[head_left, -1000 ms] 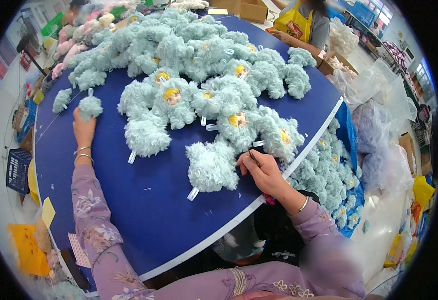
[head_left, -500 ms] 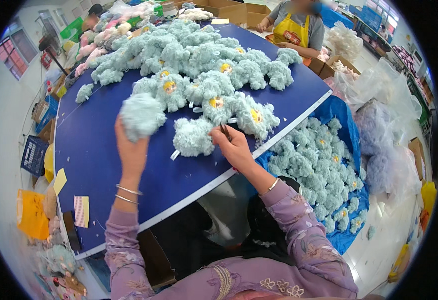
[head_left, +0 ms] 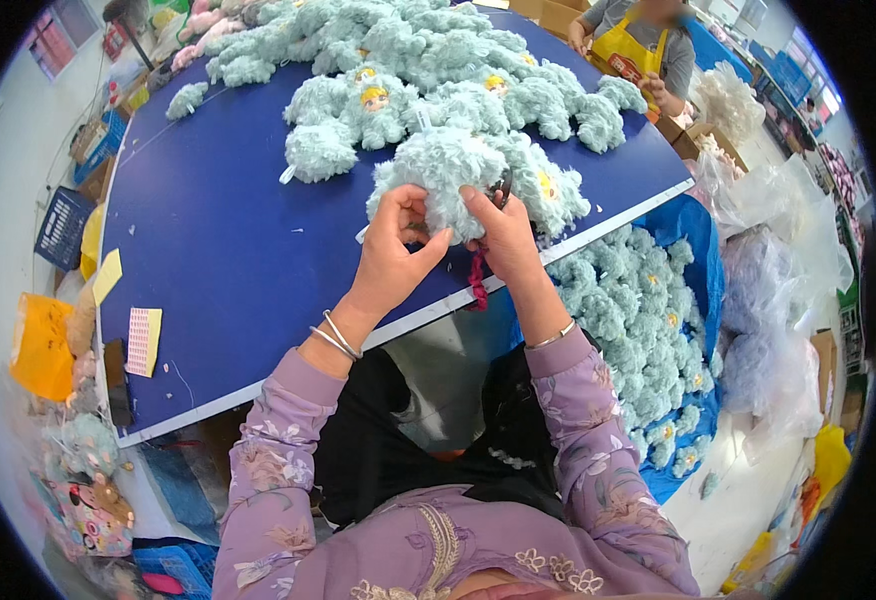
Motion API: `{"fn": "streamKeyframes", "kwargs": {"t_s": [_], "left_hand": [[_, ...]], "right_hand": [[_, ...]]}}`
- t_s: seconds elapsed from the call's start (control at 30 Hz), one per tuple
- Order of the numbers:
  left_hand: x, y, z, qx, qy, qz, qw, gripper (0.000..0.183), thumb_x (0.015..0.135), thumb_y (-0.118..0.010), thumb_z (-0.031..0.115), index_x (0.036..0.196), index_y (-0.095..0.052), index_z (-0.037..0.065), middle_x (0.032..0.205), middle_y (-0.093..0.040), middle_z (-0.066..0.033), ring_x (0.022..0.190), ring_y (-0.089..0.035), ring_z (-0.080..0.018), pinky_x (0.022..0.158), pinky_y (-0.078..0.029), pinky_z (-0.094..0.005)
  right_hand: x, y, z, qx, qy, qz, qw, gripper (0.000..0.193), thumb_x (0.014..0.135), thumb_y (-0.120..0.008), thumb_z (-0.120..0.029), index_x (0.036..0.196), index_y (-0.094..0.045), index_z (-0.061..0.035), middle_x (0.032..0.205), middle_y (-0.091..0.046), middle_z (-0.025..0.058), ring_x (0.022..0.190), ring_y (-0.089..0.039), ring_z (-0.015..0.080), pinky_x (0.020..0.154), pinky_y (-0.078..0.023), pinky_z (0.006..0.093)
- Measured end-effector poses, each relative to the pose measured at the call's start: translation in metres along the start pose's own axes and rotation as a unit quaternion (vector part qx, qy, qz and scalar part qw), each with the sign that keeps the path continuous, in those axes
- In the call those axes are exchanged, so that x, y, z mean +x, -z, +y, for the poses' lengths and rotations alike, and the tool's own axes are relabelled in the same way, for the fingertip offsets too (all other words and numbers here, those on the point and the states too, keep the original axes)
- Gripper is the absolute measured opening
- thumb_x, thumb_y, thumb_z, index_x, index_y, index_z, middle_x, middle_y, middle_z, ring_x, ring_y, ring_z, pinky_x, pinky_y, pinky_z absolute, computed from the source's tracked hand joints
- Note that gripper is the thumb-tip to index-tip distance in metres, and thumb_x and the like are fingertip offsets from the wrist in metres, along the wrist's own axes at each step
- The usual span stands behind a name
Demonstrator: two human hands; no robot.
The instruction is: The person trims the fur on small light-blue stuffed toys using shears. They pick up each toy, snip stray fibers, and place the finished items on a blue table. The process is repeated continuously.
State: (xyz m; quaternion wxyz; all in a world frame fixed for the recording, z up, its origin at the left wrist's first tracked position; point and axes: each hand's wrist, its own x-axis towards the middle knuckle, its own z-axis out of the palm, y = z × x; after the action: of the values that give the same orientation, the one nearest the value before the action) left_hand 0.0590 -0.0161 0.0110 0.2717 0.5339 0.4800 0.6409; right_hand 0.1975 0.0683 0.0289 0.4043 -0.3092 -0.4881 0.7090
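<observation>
I've got the left hand (head_left: 393, 243) and right hand (head_left: 506, 235) both pinched on a fluffy pale-blue toy (head_left: 446, 168) — it's over the blue table (head_left: 228, 255), by the near edge — plus some dark tool (head_left: 504, 188) tucked in the right.

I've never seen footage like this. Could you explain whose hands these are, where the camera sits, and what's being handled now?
No machine here: these are a person's bare hands, seen from above by a wide fisheye camera worn on the head, so straight edges bend. Pale blue-green plush toys are heaped on the blue table; some show doll faces. The left hand and right hand meet at one fluffy toy; the right also holds a dark tool, mostly hidden.
</observation>
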Motion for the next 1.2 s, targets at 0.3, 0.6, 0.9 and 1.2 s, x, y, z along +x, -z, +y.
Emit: {"fn": "streamKeyframes", "kwargs": {"t_s": [0.3,0.6,0.9,1.2], "left_hand": [[0.004,0.008,0.0,0.155,-0.056,-0.051,0.985,0.036,0.083,-0.07,0.009,0.112,-0.052,0.0,0.102,-0.054,-0.0064,0.092,-0.056,-0.0107,0.072,-0.052,-0.0253],[0.007,0.013,-0.01,-0.05,0.025,0.094,0.994,0.064,0.082,-0.075,0.024,0.123,-0.036,-0.005,0.108,-0.055,-0.0141,0.1,-0.056,-0.0175,0.083,-0.049,-0.0303],[0.01,0.016,-0.01,-0.172,0.135,0.009,0.976,0.05,0.09,-0.066,0.027,0.121,-0.043,-0.004,0.105,-0.06,-0.0095,0.09,-0.059,-0.0111,0.074,-0.053,-0.0263],[0.013,0.022,-0.005,-0.166,0.17,-0.027,0.971,0.04,0.095,-0.058,0.027,0.122,-0.05,-0.002,0.102,-0.062,-0.0064,0.084,-0.063,-0.0127,0.067,-0.053,-0.0252]], "right_hand": [[0.013,-0.005,0.019,0.09,-0.014,0.012,0.996,0.018,0.093,-0.057,-0.022,0.097,-0.057,-0.0049,0.075,-0.058,0.0015,0.056,-0.052,0.0094,0.045,-0.04,0.0248],[-0.001,-0.026,0.022,-0.279,0.212,-0.026,0.936,0.008,0.089,-0.059,-0.002,0.095,-0.054,0.0003,0.083,-0.054,-0.0015,0.066,-0.045,0.0026,0.057,-0.037,0.0203],[0.004,-0.008,0.035,-0.304,0.182,-0.118,0.928,0.021,0.086,-0.051,0.003,0.103,-0.063,0.0055,0.083,-0.067,0.0045,0.077,-0.057,0.0069,0.067,-0.047,0.0251],[0.004,0.018,0.02,-0.315,0.243,-0.073,0.915,0.017,0.08,-0.053,0.003,0.09,-0.067,0.0009,0.082,-0.066,0.008,0.074,-0.06,0.0142,0.067,-0.047,0.027]]}}
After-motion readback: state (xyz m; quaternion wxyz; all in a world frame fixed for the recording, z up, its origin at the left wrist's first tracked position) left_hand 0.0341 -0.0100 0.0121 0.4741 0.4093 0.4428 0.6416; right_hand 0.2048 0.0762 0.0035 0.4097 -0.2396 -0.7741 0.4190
